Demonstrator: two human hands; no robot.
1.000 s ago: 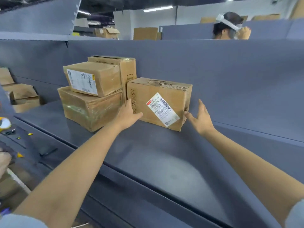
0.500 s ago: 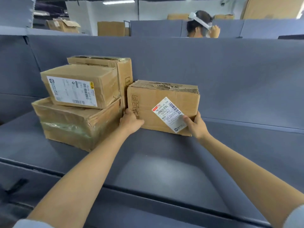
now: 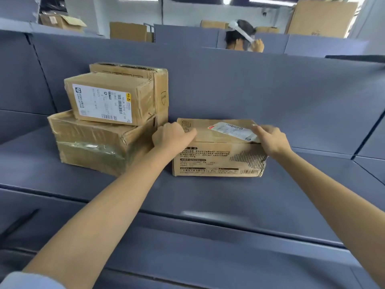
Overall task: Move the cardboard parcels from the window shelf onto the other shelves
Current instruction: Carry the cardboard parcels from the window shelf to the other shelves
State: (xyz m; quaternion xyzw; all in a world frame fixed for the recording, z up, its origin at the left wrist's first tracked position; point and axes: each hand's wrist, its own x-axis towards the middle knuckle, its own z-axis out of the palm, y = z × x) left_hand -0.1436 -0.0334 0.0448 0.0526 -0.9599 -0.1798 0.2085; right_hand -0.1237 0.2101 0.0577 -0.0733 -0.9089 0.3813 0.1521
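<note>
A low cardboard parcel [image 3: 218,161] lies on the grey shelf [image 3: 208,197], its white label facing up and printed text facing me. My left hand [image 3: 171,136] grips its top left edge, and my right hand [image 3: 270,138] holds its top right edge over the label. To the left stands a stack: a taped large parcel [image 3: 93,142] at the bottom, a labelled parcel [image 3: 108,101] on top, and a tall parcel [image 3: 160,88] behind them, touching the shelf's back wall.
The shelf's grey back wall [image 3: 270,90] rises behind the parcels. Beyond it a person wearing a white headband [image 3: 239,36] stands among more grey partitions and cardboard boxes [image 3: 320,17]. A lower grey ledge [image 3: 208,257] runs in front of the shelf.
The parcel in my hands has tipped over toward me, so its labelled face now points up. Both hands shifted from its lower front edges to its top edges.
</note>
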